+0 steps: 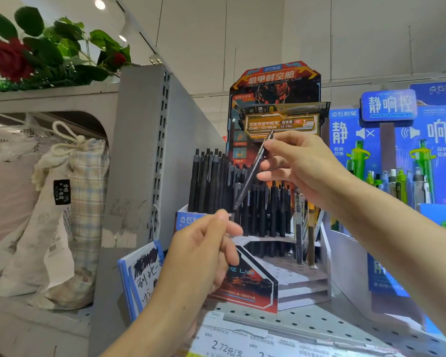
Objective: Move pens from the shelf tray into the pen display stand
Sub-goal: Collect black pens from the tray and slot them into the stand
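Note:
The pen display stand (247, 287) is an orange-and-black tiered cardboard unit with a tall printed backboard, standing on the perforated shelf (307, 323). Many black pens (211, 181) stand upright in its upper tiers, mostly at the left and middle. My right hand (299, 166) pinches a dark pen (251, 176) near its upper end. The pen slants down to the left, its lower tip just above the standing pens. My left hand (204, 256) hovers lower, in front of the stand, fingers loosely curled with nothing visible in them. No shelf tray is in view.
A blue display (397, 181) with green and clear pens stands to the right. A blue-edged notepad (142, 274) leans at the stand's left. The grey shelf upright (139, 176) separates a bay holding cloth bags (70, 202). Price labels (229, 346) line the shelf front.

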A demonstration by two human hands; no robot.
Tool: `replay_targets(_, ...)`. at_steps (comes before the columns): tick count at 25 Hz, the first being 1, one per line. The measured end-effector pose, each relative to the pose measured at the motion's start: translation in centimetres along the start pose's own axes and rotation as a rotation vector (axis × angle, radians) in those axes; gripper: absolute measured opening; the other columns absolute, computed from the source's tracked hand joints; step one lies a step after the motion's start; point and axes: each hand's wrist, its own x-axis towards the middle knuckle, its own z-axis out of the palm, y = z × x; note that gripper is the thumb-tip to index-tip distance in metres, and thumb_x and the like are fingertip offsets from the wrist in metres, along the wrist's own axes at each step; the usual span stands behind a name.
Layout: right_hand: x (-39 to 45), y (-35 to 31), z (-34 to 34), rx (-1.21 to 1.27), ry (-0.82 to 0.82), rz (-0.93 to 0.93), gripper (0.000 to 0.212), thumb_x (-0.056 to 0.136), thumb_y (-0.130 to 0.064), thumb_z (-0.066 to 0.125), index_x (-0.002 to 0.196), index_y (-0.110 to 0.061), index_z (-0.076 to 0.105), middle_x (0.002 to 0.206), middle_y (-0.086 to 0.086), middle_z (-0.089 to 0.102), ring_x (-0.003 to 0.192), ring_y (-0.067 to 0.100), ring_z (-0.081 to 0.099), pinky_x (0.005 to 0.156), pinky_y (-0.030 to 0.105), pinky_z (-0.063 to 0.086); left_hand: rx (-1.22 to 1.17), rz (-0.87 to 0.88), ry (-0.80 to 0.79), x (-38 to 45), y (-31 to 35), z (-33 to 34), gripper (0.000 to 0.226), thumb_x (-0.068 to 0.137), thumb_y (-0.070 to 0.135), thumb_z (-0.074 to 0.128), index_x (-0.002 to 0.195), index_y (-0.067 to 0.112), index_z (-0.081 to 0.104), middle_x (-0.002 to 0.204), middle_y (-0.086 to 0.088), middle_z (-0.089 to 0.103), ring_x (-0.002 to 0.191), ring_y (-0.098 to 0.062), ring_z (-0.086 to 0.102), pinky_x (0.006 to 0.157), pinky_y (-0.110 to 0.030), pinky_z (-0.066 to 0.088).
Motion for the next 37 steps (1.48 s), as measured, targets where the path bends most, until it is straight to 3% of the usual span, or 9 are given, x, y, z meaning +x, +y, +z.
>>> replay_targets(5, -0.4, 1.1, 1.0, -0.281, 0.057, -0.096, 0.018, 0.097, -0.008, 0.064, 0.113, -0.011, 0.057, 0.090, 0.014, 0.066, 0.062, 0.017, 0.070, 0.061, 0.040, 0.064, 0.118, 0.038, -0.165, -1.9, -0.8, 0.4, 0.036, 0.083, 0.055, 0.059, 0.076, 0.021, 0.070, 0.057, -0.001, 0.059, 0.039, -0.003, 0.043, 0.040, -0.012, 0.036)
replay_targets(10, -0.4, 1.9, 2.1, -0.468, 0.023, -0.154, 0.022, 0.097, -0.011, 0.065, 0.116, -0.015, 0.056, 0.091, 0.012, 0.069, 0.064, 0.020, 0.074, 0.057, 0.035, 0.063, 0.291, 0.088, -0.243, -2.6, -1.6, 0.4, 0.037, 0.085, 0.058, 0.064, 0.075, 0.023, 0.070, 0.059, 0.003, 0.062, 0.051, -0.002, 0.051, 0.054, -0.013, 0.045)
replay_targets(15, -0.2, 2.4, 2.7, -0.565, 0.015, -0.170, 0.021, 0.096, -0.011, 0.066, 0.115, -0.014, 0.056, 0.092, 0.008, 0.071, 0.061, 0.019, 0.074, 0.056, 0.035, 0.063, 0.487, 0.082, -0.403, -3.0, -1.8, 0.6, 0.024, 0.080, 0.053, 0.073, 0.087, 0.030, 0.076, 0.062, 0.013, 0.058, 0.055, 0.001, 0.044, 0.058, -0.018, 0.038)
replay_targets(21, 0.2, 2.4, 2.9, -0.629, 0.032, -0.173, 0.021, 0.096, -0.013, 0.067, 0.114, -0.012, 0.057, 0.086, 0.008, 0.070, 0.058, 0.016, 0.073, 0.054, 0.033, 0.063, 0.620, 0.171, -0.416, -2.9, -1.6, 0.8, 0.022, 0.077, 0.057, 0.067, 0.089, 0.041, 0.076, 0.069, 0.009, 0.067, 0.061, -0.003, 0.053, 0.060, -0.025, 0.043)
replay_targets(27, 0.3, 2.2, 2.6, -0.650, 0.015, -0.114, 0.020, 0.095, -0.012, 0.068, 0.113, -0.009, 0.058, 0.081, 0.012, 0.072, 0.059, 0.019, 0.074, 0.059, 0.037, 0.064, 0.636, 0.178, -0.448, -2.9, -1.5, 0.6, 0.015, 0.080, 0.051, 0.072, 0.091, 0.042, 0.075, 0.058, 0.015, 0.058, 0.056, -0.001, 0.052, 0.055, -0.012, 0.032)
replay_targets(34, -0.3, 2.9, 3.4, -0.717, -0.081, -0.069, 0.037, 0.091, -0.010, 0.073, 0.122, -0.015, 0.054, 0.080, 0.011, 0.073, 0.062, 0.020, 0.074, 0.059, 0.037, 0.064, 0.648, 0.157, -0.484, -2.8, -1.3, 0.5, 0.013, 0.082, 0.048, 0.072, 0.094, 0.043, 0.072, 0.058, 0.018, 0.058, 0.056, 0.001, 0.053, 0.056, -0.010, 0.033)
replay_targets(37, -0.5, 3.0, 3.6, -0.797, -0.124, -0.096, 0.030, 0.093, -0.013, 0.072, 0.117, -0.016, 0.055, 0.075, 0.009, 0.074, 0.059, 0.020, 0.074, 0.061, 0.038, 0.064, 0.659, 0.160, -0.489, -2.8, -1.3, 0.5, 0.015, 0.083, 0.048, 0.071, 0.096, 0.042, 0.072, 0.059, 0.018, 0.058, 0.058, 0.001, 0.053, 0.056, -0.009, 0.033)
